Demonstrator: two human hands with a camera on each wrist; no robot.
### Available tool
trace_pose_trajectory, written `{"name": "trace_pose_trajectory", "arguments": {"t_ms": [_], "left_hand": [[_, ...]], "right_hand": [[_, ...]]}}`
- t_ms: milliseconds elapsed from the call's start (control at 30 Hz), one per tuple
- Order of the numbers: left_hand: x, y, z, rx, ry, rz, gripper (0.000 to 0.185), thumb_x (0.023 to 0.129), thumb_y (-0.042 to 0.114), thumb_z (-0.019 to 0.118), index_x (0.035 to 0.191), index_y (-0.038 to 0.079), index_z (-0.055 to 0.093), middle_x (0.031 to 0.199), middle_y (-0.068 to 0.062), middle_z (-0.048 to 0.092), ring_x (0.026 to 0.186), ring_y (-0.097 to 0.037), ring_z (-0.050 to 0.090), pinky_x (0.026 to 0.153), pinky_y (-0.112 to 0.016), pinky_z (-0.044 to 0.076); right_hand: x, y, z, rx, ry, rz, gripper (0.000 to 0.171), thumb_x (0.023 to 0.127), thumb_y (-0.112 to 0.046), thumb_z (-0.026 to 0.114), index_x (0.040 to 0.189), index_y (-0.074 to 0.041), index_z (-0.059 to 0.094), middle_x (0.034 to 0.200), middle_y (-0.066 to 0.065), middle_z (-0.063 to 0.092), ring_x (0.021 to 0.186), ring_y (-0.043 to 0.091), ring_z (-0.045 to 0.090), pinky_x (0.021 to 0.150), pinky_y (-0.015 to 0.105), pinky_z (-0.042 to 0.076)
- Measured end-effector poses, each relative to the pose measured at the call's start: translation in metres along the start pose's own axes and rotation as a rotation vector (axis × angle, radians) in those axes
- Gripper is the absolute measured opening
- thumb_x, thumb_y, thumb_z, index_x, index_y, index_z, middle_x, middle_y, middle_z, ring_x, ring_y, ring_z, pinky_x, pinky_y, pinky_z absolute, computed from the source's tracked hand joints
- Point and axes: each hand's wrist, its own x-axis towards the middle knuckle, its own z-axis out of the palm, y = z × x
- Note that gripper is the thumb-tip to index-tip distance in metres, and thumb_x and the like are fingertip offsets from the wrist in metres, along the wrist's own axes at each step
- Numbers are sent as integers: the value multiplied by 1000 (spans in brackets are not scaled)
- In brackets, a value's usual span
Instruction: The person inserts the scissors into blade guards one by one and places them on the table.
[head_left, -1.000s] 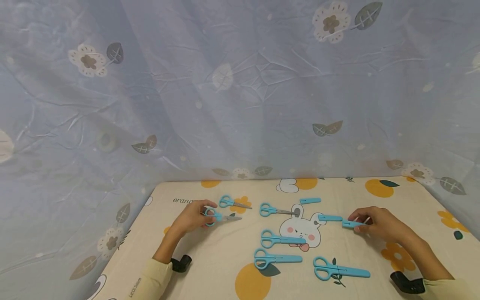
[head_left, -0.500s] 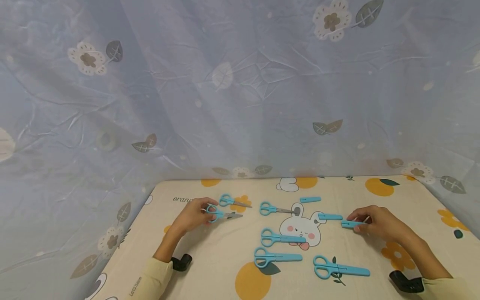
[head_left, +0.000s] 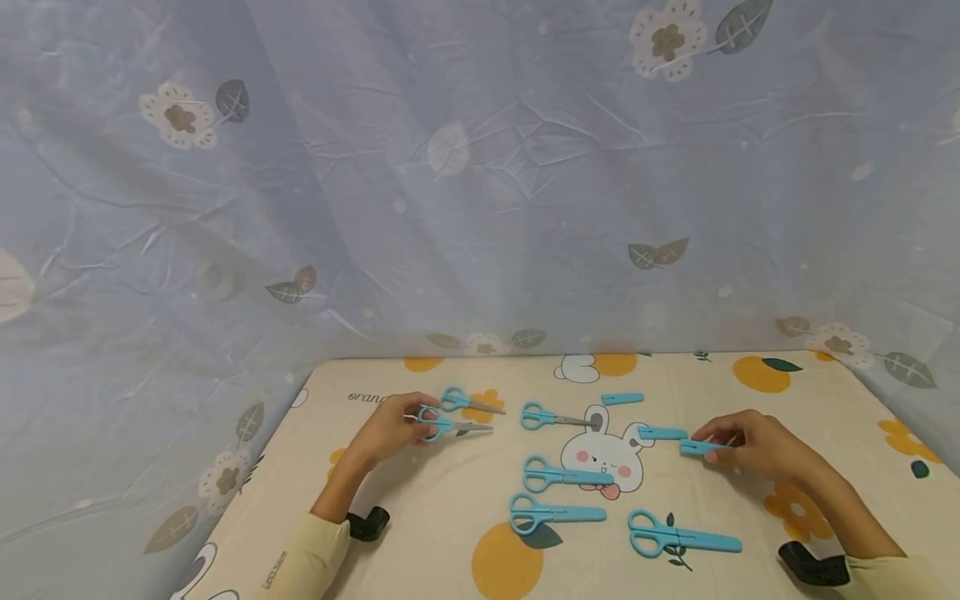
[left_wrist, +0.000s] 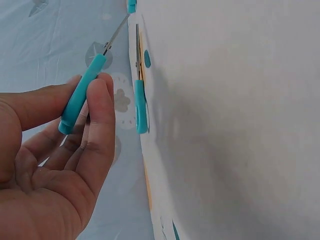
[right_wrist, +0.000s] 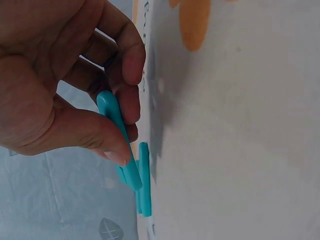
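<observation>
My left hand (head_left: pixel 393 430) pinches the blue handle of a pair of scissors (left_wrist: pixel 82 92) between thumb and fingers, its bare metal blades pointing right. In the left wrist view the scissors are held off the cloth. My right hand (head_left: pixel 753 443) pinches a blue scissors sheath (right_wrist: pixel 120 140) between thumb and fingers, its free end toward the left hand. A wide gap separates blades and sheath. Beside the left hand lies another pair of unsheathed scissors (head_left: pixel 457 401); a loose sheath (head_left: pixel 662 433) lies just left of the right hand.
More bare scissors (head_left: pixel 536 416) lie mid-table, with another sheath (head_left: pixel 622 398) behind. Sheathed scissors (head_left: pixel 562 476), a second sheathed pair (head_left: pixel 558 513) and a third (head_left: pixel 682 540) lie nearer the front. The patterned tablecloth (head_left: pixel 420 533) meets a hanging curtain (head_left: pixel 480 208).
My left hand has shifted slightly right with the scissors, whose blades now look closer together. The sheath in my right hand has moved a little left.
</observation>
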Motion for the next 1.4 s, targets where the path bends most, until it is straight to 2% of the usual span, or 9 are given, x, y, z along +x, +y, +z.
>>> {"name": "trace_pose_trajectory", "arguments": {"t_ms": [200, 300, 467, 633, 800, 1067, 1400], "left_hand": [[2, 5, 7, -27, -11, -13, 41, 100, 2, 72, 140, -3, 65, 120, -22, 69, 92, -20, 77, 82, -42, 69], [3, 6, 11, -48, -14, -28, 43, 100, 3, 73, 141, -2, 65, 124, -22, 70, 93, -21, 78, 84, -43, 69], [4, 10, 16, -73, -25, -33, 44, 101, 5, 73, 143, -2, 64, 131, -24, 69, 96, -22, 78, 86, -43, 68], [7, 10, 20, -82, -34, -16, 40, 101, 5, 72, 140, -2, 66, 128, -23, 69, 95, -21, 78, 83, -40, 68], [9, 13, 23, -92, -32, -7, 40, 100, 4, 72, 140, -3, 66, 127, -23, 70, 94, -21, 78, 81, -37, 68], [13, 18, 28, -137, -56, -5, 44, 99, 4, 73, 141, -6, 63, 130, -26, 69, 97, -23, 78, 86, -43, 69], [18, 26, 36, -160, -66, -17, 42, 98, 0, 73, 139, -5, 64, 125, -22, 69, 93, -21, 77, 85, -45, 69]], "right_hand": [[0, -6, 2, 103, -47, -31, 29, 94, -12, 81, 120, 0, 78, 90, 2, 67, 75, 7, 49, 63, 23, 42], [2, -9, 3, 147, -68, -14, 30, 95, -12, 79, 122, 0, 77, 89, 3, 63, 74, 8, 50, 62, 23, 41], [4, -13, 6, 223, -84, 16, 33, 95, -10, 78, 125, 3, 75, 89, 5, 61, 70, 11, 52, 58, 23, 46], [6, -14, 10, 305, -107, 12, 35, 96, -9, 77, 127, 6, 73, 91, 6, 61, 68, 12, 53, 56, 23, 48], [10, -17, 14, 338, -121, 29, 37, 96, -10, 77, 130, 5, 72, 90, 5, 59, 70, 13, 54, 57, 24, 49], [14, -24, 15, 397, -152, 83, 43, 97, -15, 78, 134, 4, 70, 96, 3, 64, 81, 14, 58, 65, 28, 56], [18, -27, 19, 452, -161, 92, 49, 97, -19, 79, 139, 3, 67, 101, 5, 63, 81, 15, 59, 66, 30, 57]]}}
